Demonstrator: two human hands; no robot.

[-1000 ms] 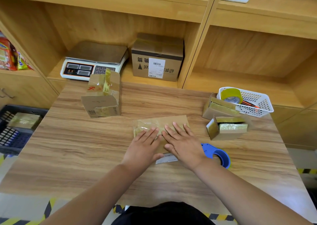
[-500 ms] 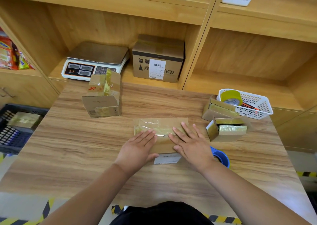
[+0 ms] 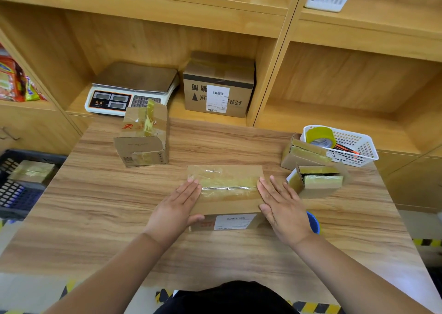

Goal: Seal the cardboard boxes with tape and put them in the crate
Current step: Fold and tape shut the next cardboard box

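A flat cardboard box (image 3: 226, 195) lies mid-table with a strip of clear tape along its top seam and a white label on its front. My left hand (image 3: 178, 208) lies flat with straight fingers against the box's left end, thumb at the front. My right hand (image 3: 282, 204) lies flat at its right end. A blue tape dispenser (image 3: 313, 222) peeks out behind my right hand. The dark crate (image 3: 14, 194) at the far left holds one taped box (image 3: 32, 171).
A taller taped box (image 3: 143, 136) stands at the table's back left. Two small boxes (image 3: 313, 170) sit right, beside a white basket (image 3: 349, 146) with a tape roll (image 3: 320, 136). A scale (image 3: 131, 88) and a labelled carton (image 3: 218, 84) rest on the shelf.
Both hands have slid outward from the middle of the box top, along the tape, to its left and right ends.
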